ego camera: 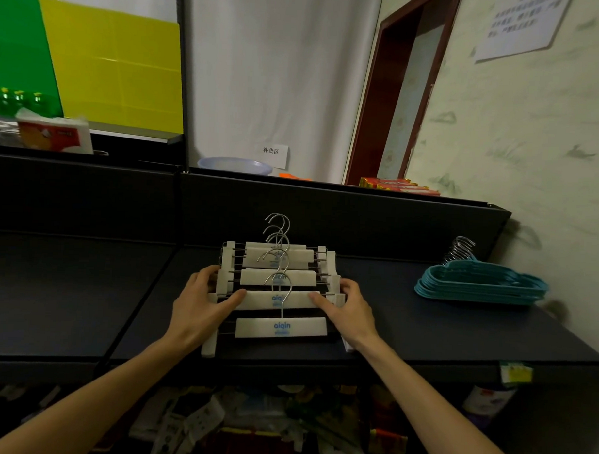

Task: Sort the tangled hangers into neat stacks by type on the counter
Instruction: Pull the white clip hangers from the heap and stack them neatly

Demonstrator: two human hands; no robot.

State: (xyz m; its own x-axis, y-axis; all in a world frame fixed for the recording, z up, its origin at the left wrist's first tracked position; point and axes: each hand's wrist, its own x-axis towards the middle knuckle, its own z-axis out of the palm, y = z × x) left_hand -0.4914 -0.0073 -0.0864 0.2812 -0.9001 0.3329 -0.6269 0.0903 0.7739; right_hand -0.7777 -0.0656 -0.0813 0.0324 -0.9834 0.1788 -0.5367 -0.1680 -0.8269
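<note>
On the dark table (pixel 406 336), mid-scene: a stepped row of white clip hangers (pixel 278 277), overlapping one another from the near edge back toward the rear panel, metal hooks pointing away from the person.
Landmark: the white clip hangers; every place below is told from them.
Nearest hanger (pixel 281 327): lies flat at the front of the row, blue lettering on its bar, just short of the table's near edge.
Left hand (pixel 200 305): on the left end of the row, fingers spread and laid flat over the bar of the second hanger from the front, thumb along the outer clips.
Left grip: open, pressing on top, not closed round anything.
Right hand (pixel 348 306): on the right end of the row, mirror of the left, fingertips on the same bar, palm over the right-hand clips.
Right grip: open, fingers extended and touching the hangers, nothing pinched.
Teal hangers (pixel 479 284): a neat flat stack well to the right of the white ones, near the wall, their metal hooks bunched at the back.
Rear panel (pixel 326 210): dark upright board directly behind the white row.
Blue basin (pixel 235 165): beyond the panel, behind the white row.
</note>
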